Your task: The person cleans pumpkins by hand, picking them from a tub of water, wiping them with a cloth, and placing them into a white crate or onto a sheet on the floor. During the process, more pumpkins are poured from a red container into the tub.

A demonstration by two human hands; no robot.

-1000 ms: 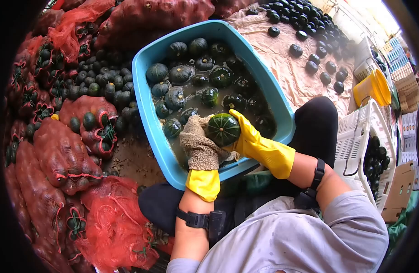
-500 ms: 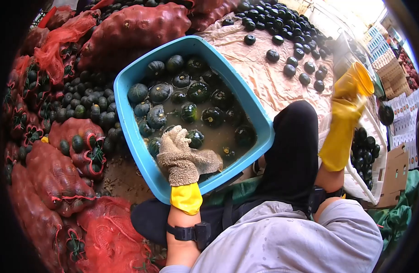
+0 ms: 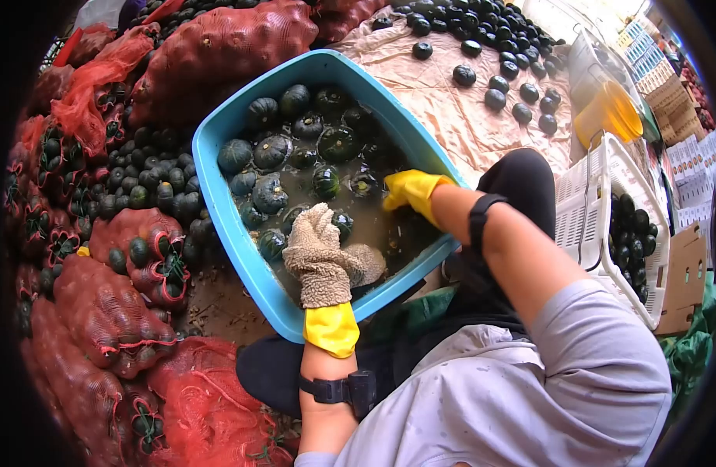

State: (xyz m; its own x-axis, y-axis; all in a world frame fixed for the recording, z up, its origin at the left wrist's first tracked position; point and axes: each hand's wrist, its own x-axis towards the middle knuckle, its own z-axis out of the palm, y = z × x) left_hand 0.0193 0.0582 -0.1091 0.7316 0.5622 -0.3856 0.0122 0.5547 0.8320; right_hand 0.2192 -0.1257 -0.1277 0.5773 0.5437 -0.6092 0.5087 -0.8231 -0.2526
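A blue tub [image 3: 253,272] of murky water holds several dark green squashes [image 3: 338,144], some floating, some partly sunk. My left hand [image 3: 320,247] is over the tub's near side in a tan fleecy mitt, with a yellow rubber glove [image 3: 330,328] showing at the wrist. The mitt's thumb part points right, apart from the fingers, and nothing shows in its grasp. In a yellow rubber glove, my right hand [image 3: 416,194] reaches over the tub's right rim, fingers down at the water close to a squash [image 3: 363,184]. Its fingertips are hidden.
Red mesh sacks [image 3: 225,58] of squashes crowd the left, beside a loose squash heap [image 3: 144,175]. Squashes lie on a pale sheet [image 3: 443,117] behind the tub. To the right stand a white crate [image 3: 583,206] of squashes, a yellow bucket [image 3: 609,113] and a cardboard box [image 3: 684,272].
My right hand has swung from beside the yellow bucket, on the right, down and left into the tub. The mitted left hand has shifted slightly right in view.
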